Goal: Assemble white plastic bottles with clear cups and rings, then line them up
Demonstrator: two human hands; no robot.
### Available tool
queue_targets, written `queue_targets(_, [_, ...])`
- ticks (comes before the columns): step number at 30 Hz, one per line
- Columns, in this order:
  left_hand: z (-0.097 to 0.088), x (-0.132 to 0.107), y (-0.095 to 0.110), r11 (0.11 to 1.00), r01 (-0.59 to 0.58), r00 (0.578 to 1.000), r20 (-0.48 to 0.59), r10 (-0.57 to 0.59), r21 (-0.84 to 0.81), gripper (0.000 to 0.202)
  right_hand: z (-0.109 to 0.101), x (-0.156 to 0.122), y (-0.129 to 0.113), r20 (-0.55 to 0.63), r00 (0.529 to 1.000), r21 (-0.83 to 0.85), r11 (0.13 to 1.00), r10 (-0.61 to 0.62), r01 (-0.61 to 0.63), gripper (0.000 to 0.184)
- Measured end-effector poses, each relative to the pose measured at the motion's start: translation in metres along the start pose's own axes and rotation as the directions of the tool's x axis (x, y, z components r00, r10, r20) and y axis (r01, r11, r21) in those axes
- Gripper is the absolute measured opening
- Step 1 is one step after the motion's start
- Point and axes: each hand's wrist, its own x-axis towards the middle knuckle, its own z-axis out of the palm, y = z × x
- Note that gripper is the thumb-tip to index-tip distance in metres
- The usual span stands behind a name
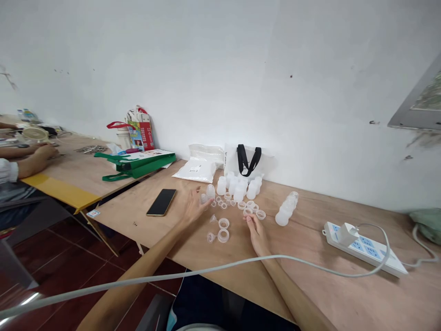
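My left hand is over the wooden table top, its fingers around a small translucent plastic piece, with a translucent plastic cup just beyond. My right hand has its fingertips on a clear plastic ring. More rings and small funnel-shaped pieces lie between my hands. Behind them stands a cluster of translucent plastic bottles. Several more bottles lie in a row to the right.
A black smartphone lies left of my hands. A power strip with a white plug and a grey cable are at right. Bags stand along the wall. At the adjoining table on the left, a co-worker's hand rests.
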Motion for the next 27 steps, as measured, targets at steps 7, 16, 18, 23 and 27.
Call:
queue_targets(7, [0.008,0.038,0.01,0.977,0.004,0.977,0.21,-0.05,0.212,0.058,-0.002,-0.001,-0.003,0.006,1.0,0.009,1.0,0.022,-0.022,0.047])
queue_targets(16, [0.004,0.042,0.015,0.963,-0.052,0.978,0.207,-0.005,0.265,0.053,-0.001,0.0,-0.003,-0.013,0.999,0.052,0.998,0.038,-0.037,0.046])
queue_targets(18, [0.0,0.041,0.02,0.96,-0.066,0.981,0.193,0.013,0.272,0.047,-0.001,0.0,-0.002,-0.016,0.999,0.053,0.998,0.035,-0.034,0.046])
queue_targets(23, [-0.012,0.041,0.041,0.94,-0.085,0.994,0.095,0.056,0.33,0.048,0.001,0.001,0.002,-0.035,0.999,0.071,0.997,0.018,-0.016,0.043])
queue_targets(27, [-0.012,0.03,0.076,0.942,-0.181,0.981,0.117,0.154,0.281,0.049,0.0,0.005,0.008,-0.137,0.99,0.107,0.993,-0.039,0.054,0.039])
